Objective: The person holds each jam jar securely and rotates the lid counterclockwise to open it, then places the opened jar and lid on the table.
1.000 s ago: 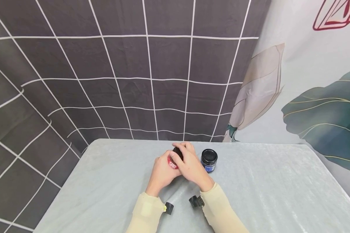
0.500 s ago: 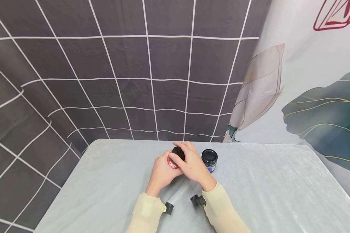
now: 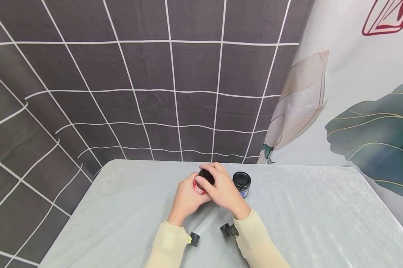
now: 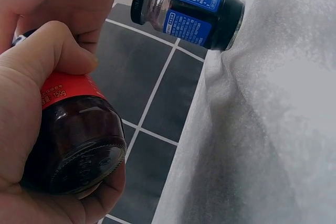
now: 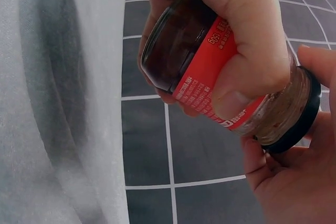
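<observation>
Held above the table is a glass jar [image 4: 79, 135] of dark contents with a red label, tilted. My left hand [image 3: 186, 197] wraps round its body, thumb across the label, as the right wrist view also shows. At the jar's neck, the fingers of my right hand [image 3: 225, 191] grip the black lid [image 5: 300, 124] from its rim. The lid still sits at the jar mouth; whether it is loose I cannot tell. Just right of my right hand a second jar [image 3: 241, 184], with a black lid and blue label, stands upright on the table.
A pale grey cloth covers the table [image 3: 305, 216]. Behind it hangs a dark grid-patterned curtain [image 3: 147, 108], with a leaf-printed white cloth [image 3: 348, 82] at the right. A small black camera [image 3: 195, 239] juts from the left sleeve, another [image 3: 229, 230] from the right.
My right hand and wrist have shifted slightly to the right with the lid in its grip. The left hand stays nearly still, and the second jar keeps its place.
</observation>
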A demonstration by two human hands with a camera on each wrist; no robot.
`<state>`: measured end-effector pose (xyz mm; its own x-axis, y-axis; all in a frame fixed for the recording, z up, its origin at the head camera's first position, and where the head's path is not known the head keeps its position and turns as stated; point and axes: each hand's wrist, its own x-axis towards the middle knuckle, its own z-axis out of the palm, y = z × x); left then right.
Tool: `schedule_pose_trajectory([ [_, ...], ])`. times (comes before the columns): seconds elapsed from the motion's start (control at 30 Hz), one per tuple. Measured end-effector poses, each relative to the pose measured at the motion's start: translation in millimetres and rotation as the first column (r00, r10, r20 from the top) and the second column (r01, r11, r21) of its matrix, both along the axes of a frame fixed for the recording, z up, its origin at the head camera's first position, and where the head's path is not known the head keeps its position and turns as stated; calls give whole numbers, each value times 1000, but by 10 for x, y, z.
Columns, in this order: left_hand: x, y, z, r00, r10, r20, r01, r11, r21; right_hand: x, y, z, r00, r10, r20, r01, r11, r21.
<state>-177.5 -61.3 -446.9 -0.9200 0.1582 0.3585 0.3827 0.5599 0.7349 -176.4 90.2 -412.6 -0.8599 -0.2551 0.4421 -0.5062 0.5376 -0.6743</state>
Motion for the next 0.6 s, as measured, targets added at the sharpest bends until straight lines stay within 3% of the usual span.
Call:
schedule_pose_trajectory([
  [0.6,-11,-5,-19,1000,13,-6,-13,1000,-7,-11,13,-9,999,30,-34,-30,1000,3],
])
